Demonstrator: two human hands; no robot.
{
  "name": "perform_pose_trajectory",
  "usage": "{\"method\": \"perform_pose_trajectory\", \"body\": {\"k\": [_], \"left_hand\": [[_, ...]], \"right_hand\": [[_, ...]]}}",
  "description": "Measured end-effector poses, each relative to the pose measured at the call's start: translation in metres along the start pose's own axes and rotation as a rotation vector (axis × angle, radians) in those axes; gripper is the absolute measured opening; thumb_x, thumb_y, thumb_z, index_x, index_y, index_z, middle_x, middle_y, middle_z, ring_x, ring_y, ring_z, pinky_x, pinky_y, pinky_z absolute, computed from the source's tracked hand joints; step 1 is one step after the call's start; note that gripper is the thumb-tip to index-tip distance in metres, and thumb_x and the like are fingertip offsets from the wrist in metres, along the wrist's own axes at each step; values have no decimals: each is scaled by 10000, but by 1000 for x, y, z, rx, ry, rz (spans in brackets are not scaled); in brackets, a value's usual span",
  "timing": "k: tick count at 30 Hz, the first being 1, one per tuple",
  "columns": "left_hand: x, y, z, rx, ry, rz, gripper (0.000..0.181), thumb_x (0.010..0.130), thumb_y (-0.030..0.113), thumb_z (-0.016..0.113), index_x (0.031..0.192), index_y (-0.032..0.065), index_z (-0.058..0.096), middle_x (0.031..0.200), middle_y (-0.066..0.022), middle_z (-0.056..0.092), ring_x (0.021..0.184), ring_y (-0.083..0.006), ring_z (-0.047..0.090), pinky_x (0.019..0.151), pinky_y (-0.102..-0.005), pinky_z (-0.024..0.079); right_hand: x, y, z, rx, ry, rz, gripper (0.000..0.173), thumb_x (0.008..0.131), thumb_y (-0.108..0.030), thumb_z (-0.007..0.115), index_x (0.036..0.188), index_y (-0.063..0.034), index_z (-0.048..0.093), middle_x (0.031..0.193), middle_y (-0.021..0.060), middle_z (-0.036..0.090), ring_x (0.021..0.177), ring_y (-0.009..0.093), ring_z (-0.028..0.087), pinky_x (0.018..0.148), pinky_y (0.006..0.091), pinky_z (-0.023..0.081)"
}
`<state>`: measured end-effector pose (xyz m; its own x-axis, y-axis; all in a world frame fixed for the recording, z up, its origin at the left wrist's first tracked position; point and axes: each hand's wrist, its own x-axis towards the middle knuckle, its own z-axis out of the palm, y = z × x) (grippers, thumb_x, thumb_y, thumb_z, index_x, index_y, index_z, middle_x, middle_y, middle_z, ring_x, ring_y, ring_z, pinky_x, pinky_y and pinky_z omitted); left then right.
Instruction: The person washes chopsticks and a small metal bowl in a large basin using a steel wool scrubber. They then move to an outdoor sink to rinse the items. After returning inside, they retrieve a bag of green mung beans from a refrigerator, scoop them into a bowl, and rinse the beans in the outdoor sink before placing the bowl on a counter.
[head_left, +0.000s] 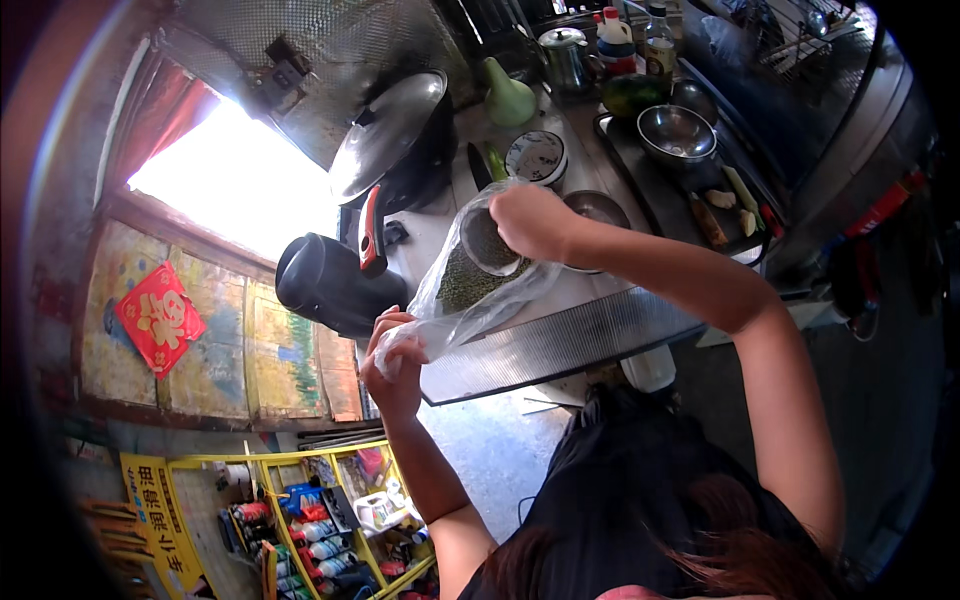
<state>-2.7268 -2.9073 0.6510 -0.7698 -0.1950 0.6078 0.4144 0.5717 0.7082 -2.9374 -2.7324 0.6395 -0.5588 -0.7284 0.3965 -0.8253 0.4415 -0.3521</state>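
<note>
My left hand (394, 364) grips the gathered edge of a clear plastic bag (442, 334) at the table's near left corner. Small green beans, which look like mung beans (465, 289), fill the bottom of the bag. At the bag's mouth, my right hand (529, 225) is closed on the rim of a round cup (487, 244), tilted against the beans. Whether the cup holds any beans is hard to tell. Partly hidden behind my right wrist, a metal bowl (600, 210) stands on the table.
Stacked patterned bowls (536, 157), a knife (478, 166) and a pale bottle gourd (510, 101) lie beyond the bag. Leftward are a lidded wok (397, 139) and a black container (337, 281). A dark tray (637, 184) holds a steel bowl (676, 133) and ginger (720, 199).
</note>
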Motion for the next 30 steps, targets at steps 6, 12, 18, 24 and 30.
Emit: {"method": "perform_pose_trajectory", "body": {"k": [6, 12, 18, 24, 30], "left_hand": [[-2, 4, 2, -19, 7, 38, 123, 700, 11, 636, 624, 54, 550, 728, -60, 560, 811, -232, 578, 936, -440, 394], [-7, 3, -2, -9, -23, 42, 126, 703, 6, 629, 624, 52, 544, 731, -60, 564, 804, -227, 581, 940, -435, 388], [-8, 5, -3, 0, -17, 40, 120, 696, 3, 619, 617, 49, 541, 737, -63, 570, 817, -228, 581, 942, -437, 391], [-14, -7, -5, 16, 69, -73, 152, 736, 50, 640, 613, 57, 551, 747, -63, 582, 892, -239, 589, 962, -460, 390], [-32, -32, -23, -115, 200, -269, 37, 804, -5, 602, 820, 2, 570, 1098, -164, 572, 1036, -268, 578, 963, -423, 424]], "right_hand": [[7, -4, 3, 32, -65, 71, 84, 739, -37, 576, 745, 36, 615, 741, 232, 626, 734, 396, 622, 691, 453, 503], [11, 6, 11, 68, -8, 65, 122, 779, -87, 598, 761, 34, 607, 731, 231, 621, 728, 410, 611, 709, 450, 493], [11, 3, 0, 449, -211, 196, 116, 794, -18, 531, 841, 59, 605, 687, 182, 628, 561, 291, 639, 566, 362, 520], [-1, 15, -51, 893, -366, 255, 175, 813, 8, 475, 917, 56, 607, 668, 75, 628, 483, 151, 628, 461, 250, 512], [-23, 56, -104, 856, -251, 322, 199, 827, -19, 454, 959, 61, 579, 719, 93, 643, 502, 150, 634, 460, 247, 529]]}}
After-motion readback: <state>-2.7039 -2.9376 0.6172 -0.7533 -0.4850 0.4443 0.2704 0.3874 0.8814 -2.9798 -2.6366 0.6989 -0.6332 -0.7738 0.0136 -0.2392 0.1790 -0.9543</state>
